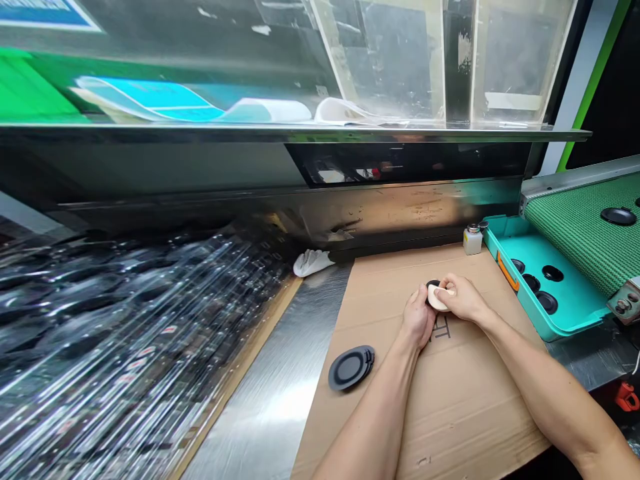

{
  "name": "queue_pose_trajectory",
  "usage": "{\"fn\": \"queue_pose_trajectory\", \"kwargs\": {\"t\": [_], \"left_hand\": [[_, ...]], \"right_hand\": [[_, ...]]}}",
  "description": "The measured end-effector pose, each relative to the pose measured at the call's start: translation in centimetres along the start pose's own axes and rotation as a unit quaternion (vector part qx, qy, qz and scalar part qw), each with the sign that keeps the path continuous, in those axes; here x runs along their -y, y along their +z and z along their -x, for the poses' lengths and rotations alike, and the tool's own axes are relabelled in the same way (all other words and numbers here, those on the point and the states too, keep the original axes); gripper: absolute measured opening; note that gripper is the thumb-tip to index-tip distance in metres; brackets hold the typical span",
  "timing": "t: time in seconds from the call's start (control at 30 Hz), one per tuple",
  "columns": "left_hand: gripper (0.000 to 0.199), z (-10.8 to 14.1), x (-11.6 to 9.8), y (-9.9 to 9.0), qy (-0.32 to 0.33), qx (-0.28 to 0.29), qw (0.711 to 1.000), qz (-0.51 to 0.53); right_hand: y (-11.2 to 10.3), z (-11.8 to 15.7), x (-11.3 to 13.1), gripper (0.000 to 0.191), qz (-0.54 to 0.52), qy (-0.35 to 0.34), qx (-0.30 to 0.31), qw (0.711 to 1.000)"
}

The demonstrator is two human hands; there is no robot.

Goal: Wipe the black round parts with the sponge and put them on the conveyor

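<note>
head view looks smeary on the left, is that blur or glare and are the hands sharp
In the head view, the glossy stack at the left is smeared into streaks, looking like blur and glare together; the steel surface carries a bright glare patch; the left hand and right hand look fairly sharp.

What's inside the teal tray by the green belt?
Four round black discs lie in the teal tray. Whatever is under them is covered and cannot be seen.
</note>
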State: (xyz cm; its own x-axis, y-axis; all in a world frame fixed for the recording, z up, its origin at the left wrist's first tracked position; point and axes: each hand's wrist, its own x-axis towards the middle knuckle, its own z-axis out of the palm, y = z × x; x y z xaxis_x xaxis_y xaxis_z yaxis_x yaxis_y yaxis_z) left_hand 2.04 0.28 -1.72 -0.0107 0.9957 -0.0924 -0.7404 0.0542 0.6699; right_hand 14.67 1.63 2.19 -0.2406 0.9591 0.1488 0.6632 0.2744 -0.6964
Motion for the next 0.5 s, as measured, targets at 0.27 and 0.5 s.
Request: {"fn": "queue_pose_trajectory", "kwargs": {"t": [0.27, 0.5], "left_hand": [[0.025, -0.2, -0.1, -0.4, -0.024, -0.009, 1.000, 0.009], [0.028, -0.3, 0.1, -0.5, -0.039, -0.053, 0.997, 0.040]], "right_hand": [[-1.4, 0.6, -0.1, 0.019, 0.087, 0.035, -0.001, 0.996], [-0.4, 0.9, 2.2, 0.029, 0.201, 0.011, -0.002, 0.980]]}}
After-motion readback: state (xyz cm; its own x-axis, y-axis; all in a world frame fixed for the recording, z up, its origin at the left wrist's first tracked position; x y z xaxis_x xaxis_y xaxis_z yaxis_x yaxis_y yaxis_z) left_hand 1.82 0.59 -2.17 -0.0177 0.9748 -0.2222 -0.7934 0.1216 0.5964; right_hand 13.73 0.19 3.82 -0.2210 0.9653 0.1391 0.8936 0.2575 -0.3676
